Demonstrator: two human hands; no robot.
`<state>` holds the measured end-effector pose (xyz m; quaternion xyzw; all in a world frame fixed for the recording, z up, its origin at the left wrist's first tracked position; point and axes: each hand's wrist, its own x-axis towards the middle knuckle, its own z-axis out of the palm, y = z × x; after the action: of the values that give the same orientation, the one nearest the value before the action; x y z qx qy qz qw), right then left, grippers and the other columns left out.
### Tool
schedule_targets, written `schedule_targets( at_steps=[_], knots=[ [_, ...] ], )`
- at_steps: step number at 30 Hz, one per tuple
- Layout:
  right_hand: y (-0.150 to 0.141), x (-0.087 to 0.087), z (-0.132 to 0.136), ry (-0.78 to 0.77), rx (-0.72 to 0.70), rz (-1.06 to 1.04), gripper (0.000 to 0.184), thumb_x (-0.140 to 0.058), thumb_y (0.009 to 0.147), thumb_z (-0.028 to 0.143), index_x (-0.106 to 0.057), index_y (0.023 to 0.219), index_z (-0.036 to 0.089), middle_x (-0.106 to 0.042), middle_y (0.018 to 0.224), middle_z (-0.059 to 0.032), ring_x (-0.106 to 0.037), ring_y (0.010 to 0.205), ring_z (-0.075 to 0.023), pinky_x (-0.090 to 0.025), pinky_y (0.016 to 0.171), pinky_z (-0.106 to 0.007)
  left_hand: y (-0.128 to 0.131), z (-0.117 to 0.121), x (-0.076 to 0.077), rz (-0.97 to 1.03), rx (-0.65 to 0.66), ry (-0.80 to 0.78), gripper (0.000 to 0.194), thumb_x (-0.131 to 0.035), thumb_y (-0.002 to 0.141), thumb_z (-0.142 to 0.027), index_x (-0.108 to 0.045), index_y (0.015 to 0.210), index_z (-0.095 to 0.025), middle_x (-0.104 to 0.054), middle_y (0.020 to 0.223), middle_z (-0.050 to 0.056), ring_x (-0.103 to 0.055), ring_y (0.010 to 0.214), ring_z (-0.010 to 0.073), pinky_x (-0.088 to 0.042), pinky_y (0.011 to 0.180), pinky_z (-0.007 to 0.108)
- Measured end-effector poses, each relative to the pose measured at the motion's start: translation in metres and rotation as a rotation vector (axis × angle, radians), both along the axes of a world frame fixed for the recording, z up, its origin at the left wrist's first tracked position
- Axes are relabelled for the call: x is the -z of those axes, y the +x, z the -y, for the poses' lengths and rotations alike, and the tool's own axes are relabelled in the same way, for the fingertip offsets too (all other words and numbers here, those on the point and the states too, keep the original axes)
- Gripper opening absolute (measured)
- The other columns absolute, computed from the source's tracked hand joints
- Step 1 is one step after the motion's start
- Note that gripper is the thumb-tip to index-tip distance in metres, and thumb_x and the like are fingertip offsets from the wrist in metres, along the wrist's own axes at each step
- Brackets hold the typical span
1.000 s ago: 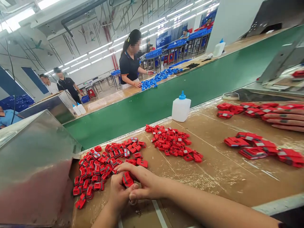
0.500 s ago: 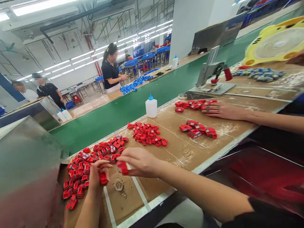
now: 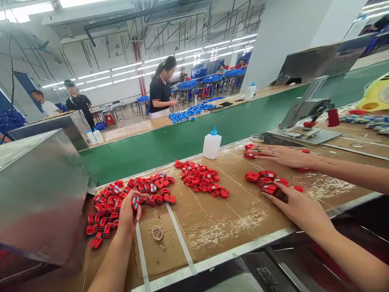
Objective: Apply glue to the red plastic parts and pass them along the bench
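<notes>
My left hand (image 3: 130,211) is closed, with a small red-and-grey plastic piece (image 3: 135,202) between its thumb and fingers. It is at the near edge of a spread of similar red pieces (image 3: 105,209). My right hand (image 3: 299,207) reaches over a group of larger red plastic pieces (image 3: 267,175) on the right. Its thumb and fingers are apart, with the fingertips at a piece at the near side of that group. Whether they touch it firmly I cannot tell. A heap of smaller red parts (image 3: 200,177) lies between my hands.
Another person's hand (image 3: 276,156) rests on red pieces just beyond my right hand. A white bottle (image 3: 212,145) with a blue cap stands by the green conveyor belt (image 3: 152,142). A metal press (image 3: 310,117) is at the right, a metal box (image 3: 45,194) at the left.
My right hand has moved right, from beside my left hand to the larger red pieces, and its fingers have spread. My left hand still holds a piece. The view has shifted.
</notes>
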<state>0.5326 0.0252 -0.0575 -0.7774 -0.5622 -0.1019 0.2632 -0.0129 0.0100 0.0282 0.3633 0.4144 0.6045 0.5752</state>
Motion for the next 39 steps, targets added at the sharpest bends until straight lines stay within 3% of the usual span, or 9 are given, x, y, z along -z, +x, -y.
schedule_targets(
  at_steps=[3, 6, 8, 11, 14, 18, 24, 31, 39],
  knots=[
    [-0.010, -0.015, -0.019, -0.135, 0.053, -0.079, 0.052, -0.073, 0.084, 0.045, -0.067, 0.125, 0.014, -0.074, 0.099, -0.0241, -0.068, 0.076, -0.0339, -0.043, 0.062, -0.041, 0.002, 0.001, 0.004, -0.244, 0.095, -0.005, 0.041, -0.070, 0.084, -0.056, -0.060, 0.095, -0.017, -0.072, 0.094, 0.004, -0.039, 0.034, 0.0003, -0.019, 0.033, 0.017],
    [-0.043, -0.028, -0.028, 0.052, 0.064, -0.153, 0.042, -0.069, 0.089, 0.044, -0.069, 0.118, 0.013, -0.071, 0.112, -0.0272, -0.066, 0.092, -0.0327, -0.042, 0.067, -0.040, 0.000, 0.003, 0.007, -0.386, 0.222, -0.033, 0.049, -0.080, 0.076, -0.048, -0.059, 0.112, -0.021, -0.069, 0.101, 0.002, -0.049, 0.046, 0.0029, -0.030, 0.040, 0.016],
    [-0.083, -0.038, -0.029, 0.165, -0.042, -0.271, 0.036, -0.065, 0.091, 0.047, -0.071, 0.111, 0.017, -0.073, 0.104, -0.0219, -0.066, 0.087, -0.0283, -0.042, 0.066, -0.038, -0.002, 0.003, 0.010, -0.502, 0.274, -0.006, 0.056, -0.082, 0.075, -0.042, -0.058, 0.121, -0.023, -0.067, 0.096, 0.000, -0.055, 0.054, 0.0059, -0.040, 0.047, 0.018],
    [-0.166, -0.063, -0.030, 0.238, -0.449, -0.490, 0.040, -0.059, 0.093, 0.057, -0.072, 0.094, 0.019, -0.073, 0.084, -0.0117, -0.063, 0.070, -0.0210, -0.044, 0.065, -0.033, -0.003, 0.002, 0.015, -0.593, 0.276, 0.033, 0.056, -0.078, 0.079, -0.042, -0.054, 0.127, -0.024, -0.068, 0.096, 0.002, -0.066, 0.065, 0.0128, -0.047, 0.053, 0.021],
    [-0.247, -0.090, -0.036, 0.151, -0.985, -0.406, 0.044, -0.050, 0.101, 0.052, -0.065, 0.076, 0.019, -0.065, 0.071, -0.0039, -0.057, 0.065, -0.0151, -0.040, 0.064, -0.027, -0.003, -0.001, 0.017, -0.601, 0.292, 0.010, 0.055, -0.077, 0.080, -0.045, -0.052, 0.124, -0.023, -0.071, 0.103, 0.005, -0.069, 0.069, 0.0159, -0.050, 0.055, 0.024],
    [-0.308, -0.092, -0.048, 0.104, -1.338, -0.293, 0.048, -0.045, 0.104, 0.043, -0.050, 0.063, 0.018, -0.052, 0.061, 0.0010, -0.046, 0.059, -0.0108, -0.031, 0.061, -0.025, -0.006, -0.004, 0.017, -0.798, 0.276, 0.082, 0.051, -0.080, 0.078, -0.043, -0.062, 0.121, -0.021, -0.072, 0.109, 0.006, -0.068, 0.079, 0.0169, -0.054, 0.069, 0.028],
    [-0.308, -0.055, -0.044, -0.157, -1.567, -0.158, 0.049, -0.050, 0.100, 0.048, -0.045, 0.061, 0.018, -0.049, 0.059, 0.0018, -0.043, 0.059, -0.0108, -0.026, 0.061, -0.026, -0.010, -0.008, 0.023, -0.972, 0.335, 0.104, 0.056, -0.078, 0.080, -0.042, -0.062, 0.130, -0.025, -0.071, 0.109, 0.004, -0.065, 0.075, 0.0165, -0.053, 0.072, 0.030],
    [-0.312, -0.060, -0.032, -0.210, -1.684, -0.048, 0.046, -0.051, 0.099, 0.052, -0.050, 0.067, 0.019, -0.060, 0.066, -0.0012, -0.050, 0.063, -0.0129, -0.028, 0.063, -0.027, -0.003, -0.006, 0.027, -1.004, 0.372, 0.067, 0.050, -0.076, 0.082, -0.037, -0.061, 0.128, -0.026, -0.064, 0.114, 0.005, -0.066, 0.081, 0.0159, -0.054, 0.077, 0.030],
    [-0.324, -0.055, -0.018, -0.224, -1.745, 0.031, 0.039, -0.044, 0.104, 0.037, -0.054, 0.072, 0.018, -0.065, 0.074, -0.0034, -0.049, 0.064, -0.0129, -0.027, 0.064, -0.029, 0.002, -0.004, 0.026, -1.129, 0.351, 0.062, 0.046, -0.074, 0.081, -0.033, -0.058, 0.124, -0.025, -0.054, 0.081, -0.005, -0.051, 0.064, 0.0117, -0.039, 0.060, 0.023]
  ],
)
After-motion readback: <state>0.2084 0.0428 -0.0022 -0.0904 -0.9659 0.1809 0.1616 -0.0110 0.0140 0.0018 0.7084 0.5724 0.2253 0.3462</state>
